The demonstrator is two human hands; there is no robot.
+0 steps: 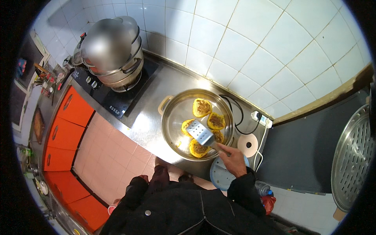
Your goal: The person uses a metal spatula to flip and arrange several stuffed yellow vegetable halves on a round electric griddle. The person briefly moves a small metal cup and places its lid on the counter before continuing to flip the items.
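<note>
My right hand (232, 160) grips the handle of a slotted metal spatula (201, 132), whose perforated blade is over the middle of a wide, round steel pan (179, 113). Several yellow, browned flat cakes lie in the pan, one near the back (202, 107), another at its right (216, 121) and one at the front (199, 148). The blade partly covers the cake at the left (186, 127). Only a small part of my left hand (144, 178) shows at the black sleeve's end, low beside my body; its fingers cannot be made out.
A stacked steel steamer pot (117, 77) stands on the black cooktop (117, 102) at the back left. Right of the pan are a black cable (242, 113), a power strip (261, 119) and a pale round disc (247, 143). A blue round lid or tray (218, 174) sits below my right hand.
</note>
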